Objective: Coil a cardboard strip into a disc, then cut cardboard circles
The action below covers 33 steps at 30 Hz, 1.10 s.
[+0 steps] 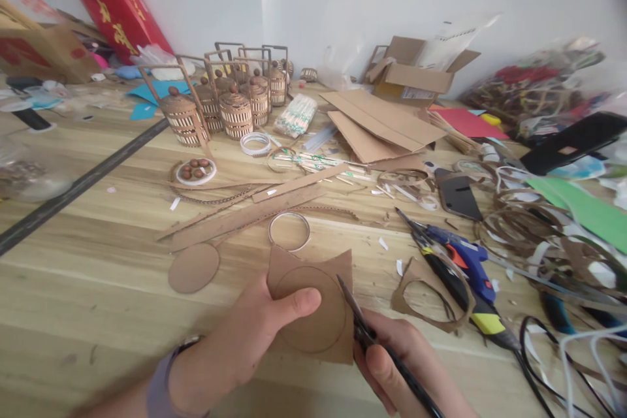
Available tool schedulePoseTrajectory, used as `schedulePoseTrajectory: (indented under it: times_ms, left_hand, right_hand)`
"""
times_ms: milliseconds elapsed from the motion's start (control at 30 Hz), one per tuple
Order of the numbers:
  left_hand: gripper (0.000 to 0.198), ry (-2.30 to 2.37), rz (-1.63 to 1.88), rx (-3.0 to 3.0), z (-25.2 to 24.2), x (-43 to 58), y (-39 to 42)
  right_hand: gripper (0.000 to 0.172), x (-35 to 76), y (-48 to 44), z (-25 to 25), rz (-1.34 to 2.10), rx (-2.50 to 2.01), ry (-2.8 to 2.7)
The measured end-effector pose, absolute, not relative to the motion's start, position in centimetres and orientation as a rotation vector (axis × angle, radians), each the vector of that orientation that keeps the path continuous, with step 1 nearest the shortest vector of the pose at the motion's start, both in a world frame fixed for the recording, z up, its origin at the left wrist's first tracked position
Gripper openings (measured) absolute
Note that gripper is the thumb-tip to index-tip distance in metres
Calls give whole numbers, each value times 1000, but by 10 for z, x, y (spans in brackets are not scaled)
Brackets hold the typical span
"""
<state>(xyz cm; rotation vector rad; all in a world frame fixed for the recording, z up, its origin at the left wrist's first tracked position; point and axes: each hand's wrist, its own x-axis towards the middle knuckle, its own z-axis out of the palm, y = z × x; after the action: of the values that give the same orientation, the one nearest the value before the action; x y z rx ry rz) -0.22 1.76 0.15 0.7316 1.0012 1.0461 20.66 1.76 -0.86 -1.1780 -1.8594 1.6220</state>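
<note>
A piece of brown cardboard [313, 333] with a circle drawn on it lies under my left hand [274, 313]. That hand grips its left side, with the thumb across the circle and the other fingers hidden underneath. My right hand [396, 359] is closed around black scissors [360, 321]. Their pointed tip lies over the cardboard's right margin, near the drawn line; the lower blade cannot be seen. Left of the sheet is a cut cardboard disc [194, 268]. Just beyond its notched top edge sits a thin ring [289, 231].
Cardboard strips [245, 215] lie ahead. Small lidded baskets [236, 111] with tall handles stand at the back. On the right are a cardboard offcut [406, 294], a black-and-yellow corded tool [445, 277], a blue glue gun [467, 258], a phone [458, 194] and tangled strips [519, 222].
</note>
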Motion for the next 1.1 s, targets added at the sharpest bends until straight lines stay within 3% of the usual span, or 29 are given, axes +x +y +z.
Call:
schedulePoseTrajectory:
  times_ms: [1100]
  left_hand:
    - [53,978,1001,827,18,-3,21]
  right_hand:
    - [71,208,16,-9,1730,-1236,-1861]
